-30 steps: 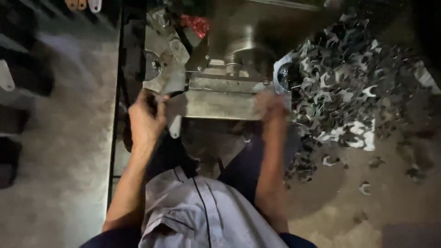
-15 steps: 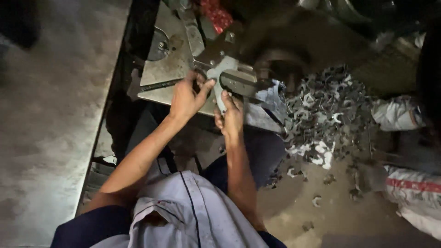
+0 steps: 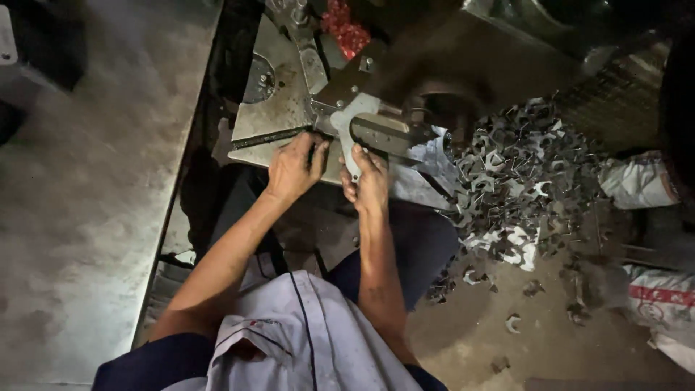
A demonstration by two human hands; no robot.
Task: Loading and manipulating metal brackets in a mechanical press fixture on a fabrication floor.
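We have both hands up at the front edge of the counter [image 3: 275, 123], a steel plate that carries the machine. Our left hand [image 3: 293, 168] lies curled over the edge of the plate, fingers bent, and we cannot tell whether it grips anything beyond the edge itself. Our right hand [image 3: 368, 181] is closed around the lower stem of a flat, pale metal piece [image 3: 347, 130] with a wide open curve, held upright against the dark jaw of the machine [image 3: 394, 134].

A second ago our hands were spread wide apart, each on a corner of the plate, with no piece in them. Half a second ago they had come together at the middle. Now the piece stands in the right hand at the machine, so we judge a fresh blank is being set in place.

The heap of punched metal scraps [image 3: 517, 174] lies to our right, some scattered on the floor [image 3: 470, 340]. A red rag [image 3: 346, 30] sits at the back.
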